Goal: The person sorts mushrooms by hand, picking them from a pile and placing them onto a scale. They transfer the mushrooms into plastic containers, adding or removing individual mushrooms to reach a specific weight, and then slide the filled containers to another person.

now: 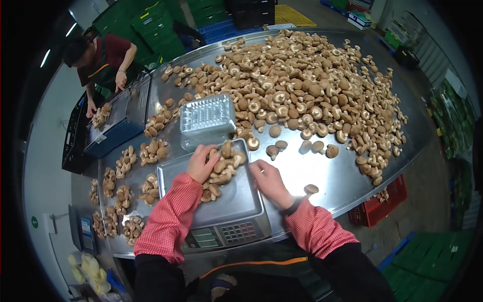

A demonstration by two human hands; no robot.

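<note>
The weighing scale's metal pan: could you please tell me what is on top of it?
The metal pan holds a pile of shiitake mushrooms, the left hand touching them. The surface beneath the pile is covered.

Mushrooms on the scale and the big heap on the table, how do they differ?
Amount: the mushrooms on the scale make a small cluster, while the big heap covers much of the table. Support: the cluster sits on the scale, whereas the heap lies directly on the table. Contact: the left hand touches the cluster; no hand is on the heap. Both show brown caps and pale stems.
</note>
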